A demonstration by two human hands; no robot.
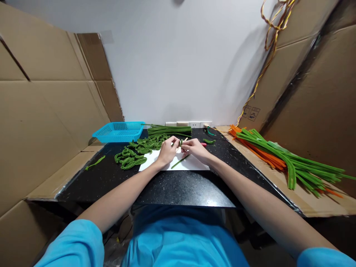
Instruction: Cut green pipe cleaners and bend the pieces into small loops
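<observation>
1. Right now the left hand and the right hand meet over a white sheet on the black table
2. Both sets of fingers pinch narrowly on a green pipe cleaner, which trails down onto the sheet
3. Bent green pieces lie just left of the sheet
4. A blue basket sits farther left; straight green stems lie behind the hands; a green and orange bundle rests well apart on the right
</observation>
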